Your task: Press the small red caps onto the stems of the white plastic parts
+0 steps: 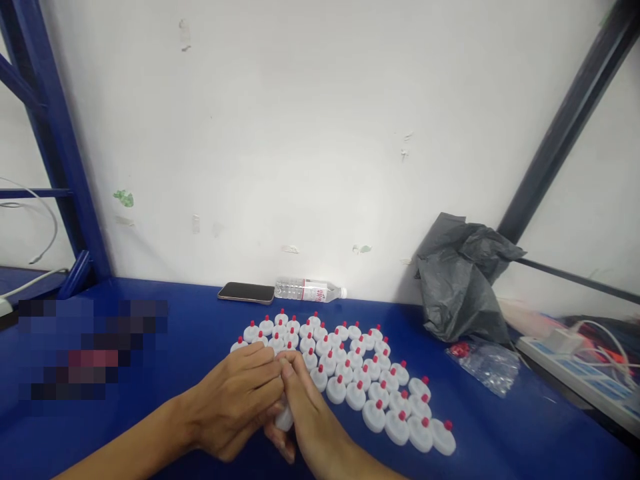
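Observation:
My left hand (235, 400) and my right hand (307, 413) meet low in the middle of the blue table (175, 333). Both close with pinched fingers around one small white cap (284, 419), mostly hidden between them. Just beyond the fingertips, several white caps with red tips (360, 380) stand in tidy rows, running from the middle of the table toward the right front.
A phone (246, 292) lies face down by the wall, with a clear water bottle (307, 290) on its side next to it. A grey plastic bag (457, 280) slumps at the right, a clear bag (487, 363) before it. A white power strip (575, 373) sits far right.

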The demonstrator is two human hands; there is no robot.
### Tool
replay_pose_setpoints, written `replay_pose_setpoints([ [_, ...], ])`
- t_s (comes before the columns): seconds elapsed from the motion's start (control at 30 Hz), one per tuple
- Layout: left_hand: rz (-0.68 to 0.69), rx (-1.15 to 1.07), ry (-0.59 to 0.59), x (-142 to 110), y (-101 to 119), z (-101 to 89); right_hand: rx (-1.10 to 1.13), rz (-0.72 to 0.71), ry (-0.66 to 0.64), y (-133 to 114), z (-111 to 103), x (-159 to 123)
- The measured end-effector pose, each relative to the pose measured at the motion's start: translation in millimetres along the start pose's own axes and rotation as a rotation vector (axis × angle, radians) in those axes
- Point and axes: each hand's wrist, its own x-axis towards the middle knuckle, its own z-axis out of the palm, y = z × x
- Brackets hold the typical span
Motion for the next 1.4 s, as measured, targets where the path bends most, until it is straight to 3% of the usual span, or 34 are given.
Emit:
replay_pose_setpoints([
  [0.13,-0.067,-0.113,0.034,5,1,-4.9,-0.151,-0.09,0.134,-15,7,-5],
  [0.3,-0.155,-0.205,0.058,3,3,-4.6,-0.545,-0.238,0.215,-22,4,-12],
  [0.37,-0.266,-0.148,0.137,-7,-8,-14.8,-0.721,-0.321,0.231,-23,-5,-17],
  [0.43,-0.692,0.125,0.291,-19,-28,-33.3,-0.853,-0.392,0.241,-26,-14,-23],
  [0.47,-0.774,0.188,0.314,-26,-39,-43.9,-0.88,-0.389,0.248,-28,-18,-25],
  [0.53,-0.831,0.243,0.24,-37,-61,-62.4,-0.884,-0.341,0.248,-30,-21,-27],
  [0.63,-0.876,0.232,-0.061,-46,-80,-71.7,-0.861,-0.311,0.151,-26,-18,-23],
  [0.77,-0.975,0.212,-0.394,-52,-80,-58.3,-0.839,-0.348,-0.037,-14,-11,-16],
  [0.9,-1.02,0.183,-0.591,-57,-70,-48.7,-0.844,-0.31,-0.016,-10,-9,-17],
  [1.07,-1.02,0.179,-0.672,-56,-65,-49.6,-0.883,-0.311,-0.026,-13,-11,-19],
  [1.2,-1.014,0.184,-0.68,-53,-64,-50.8,-0.943,-0.311,0.042,-17,-14,-20],
  [1.4,-0.972,0.231,-0.557,-48,-69,-51.1,-1.132,-0.248,0.111,-14,-18,-22],
])
